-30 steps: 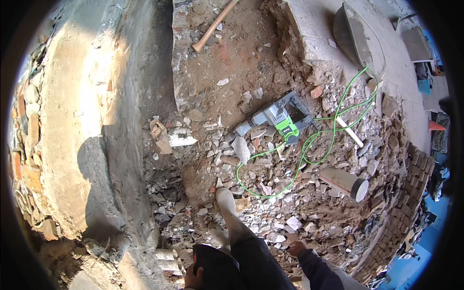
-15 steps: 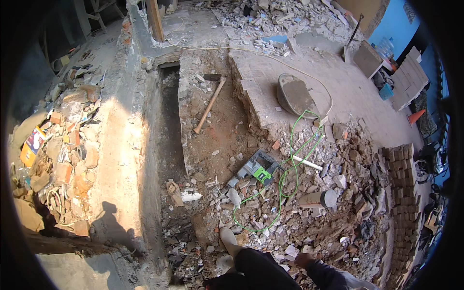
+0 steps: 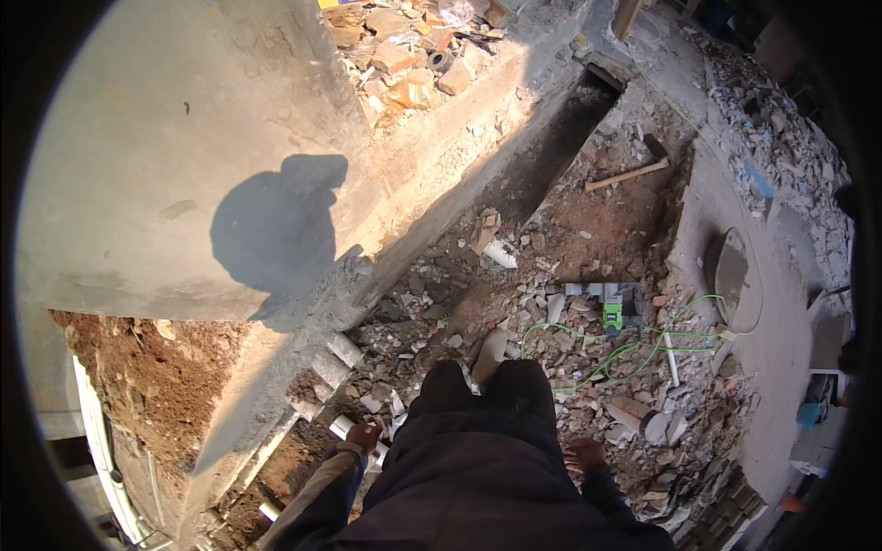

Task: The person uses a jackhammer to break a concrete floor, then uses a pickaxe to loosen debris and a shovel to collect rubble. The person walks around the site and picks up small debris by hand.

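Note:
My left hand (image 3: 365, 436) hangs low beside my leg, its fingers loosely bent and apart, with nothing visible in it. In the picture it overlaps a white pipe (image 3: 342, 426) among the rubble; whether they touch I cannot tell. On the other side, my right hand (image 3: 585, 454) hangs above broken rubble, fingers apart and holding nothing. One light-coloured boot (image 3: 489, 354) shows in front of my dark trousers. Ahead on the right, a green and grey power tool (image 3: 614, 310) lies on the debris, with a green cord (image 3: 634, 347) looping beside it.
A long-handled hammer (image 3: 627, 174) lies on bare soil beside a narrow trench (image 3: 560, 151). Farther right are a round tub (image 3: 731, 266), a thin white pipe (image 3: 672, 358) and a thick cylinder (image 3: 631, 411). To the left, a concrete surface (image 3: 138, 184) carries my shadow.
My view has swung left and downward, bringing my torso and left hand into sight. The hammer, power tool and tub appear farther right. My right hand still hangs beside me.

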{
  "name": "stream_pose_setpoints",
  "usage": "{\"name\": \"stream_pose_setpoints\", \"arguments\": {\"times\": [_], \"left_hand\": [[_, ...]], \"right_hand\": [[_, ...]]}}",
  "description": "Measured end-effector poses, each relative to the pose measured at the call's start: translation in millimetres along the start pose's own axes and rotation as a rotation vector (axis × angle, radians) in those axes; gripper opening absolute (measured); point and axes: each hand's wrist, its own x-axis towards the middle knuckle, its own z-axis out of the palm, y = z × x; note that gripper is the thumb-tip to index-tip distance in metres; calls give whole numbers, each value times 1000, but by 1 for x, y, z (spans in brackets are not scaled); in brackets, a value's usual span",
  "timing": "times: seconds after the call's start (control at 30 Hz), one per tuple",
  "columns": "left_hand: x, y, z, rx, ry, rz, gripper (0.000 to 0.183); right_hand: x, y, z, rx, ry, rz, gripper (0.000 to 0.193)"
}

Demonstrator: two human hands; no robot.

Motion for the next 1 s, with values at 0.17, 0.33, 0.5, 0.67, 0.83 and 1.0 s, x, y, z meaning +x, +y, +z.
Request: {"name": "stream_pose_setpoints", "arguments": {"times": [0.17,0.33,0.5,0.67,0.83,1.0], "left_hand": [[-2,-29,48,-4,86,17,42],[3,-27,86,122,39,142,43],[8,-16,79,451,-31,313,40],[21,-9,48,-53,-142,126,39],[57,25,2,-53,12,-84,29],[68,131,-20,169,169,135,30]], "right_hand": [[-23,-38,-7,-87,76,-59,15],[-25,-77,-13,-113,141,-158,17],[3,-86,-20,-102,71,-280,26],[57,-48,-35,-314,232,-550,20],[72,-6,-70,-54,134,-292,22],[66,-1,-125,133,-3,130,28]]}}
